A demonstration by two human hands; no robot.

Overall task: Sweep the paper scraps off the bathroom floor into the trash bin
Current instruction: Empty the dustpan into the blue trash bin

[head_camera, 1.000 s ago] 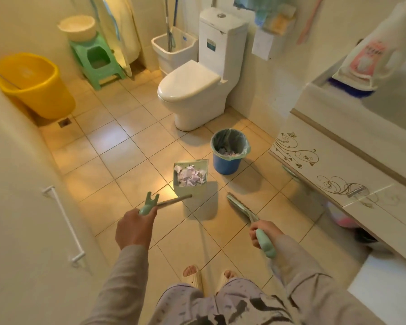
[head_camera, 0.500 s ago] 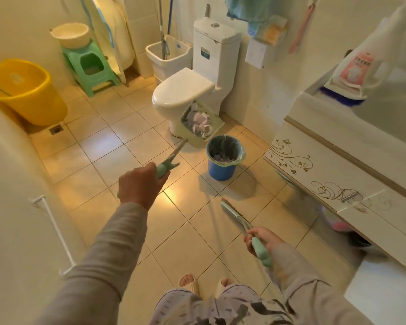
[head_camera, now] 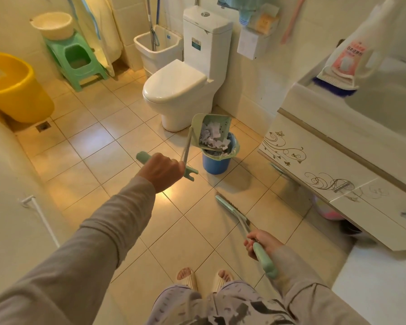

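My left hand [head_camera: 161,171] grips the handle of a pale green dustpan [head_camera: 225,120]. The pan is tilted steeply over the blue trash bin [head_camera: 216,164], which has a green liner. White paper scraps [head_camera: 212,137] slide down the pan, and some lie inside the bin. My right hand [head_camera: 260,242] holds the green handle of a broom [head_camera: 232,211], whose head rests on the tiles to the right of the bin's front.
A white toilet [head_camera: 176,87] stands just behind the bin. A vanity cabinet [head_camera: 326,170] with a basin runs along the right. A yellow tub [head_camera: 12,87], a green stool [head_camera: 77,59] and a mop bucket [head_camera: 157,49] stand at the back. My slippered feet [head_camera: 204,277] are below.
My left hand lifted the loaded dustpan off the floor, swung it past the toilet and tipped it over the bin. The broom in my right hand stayed low on the floor.
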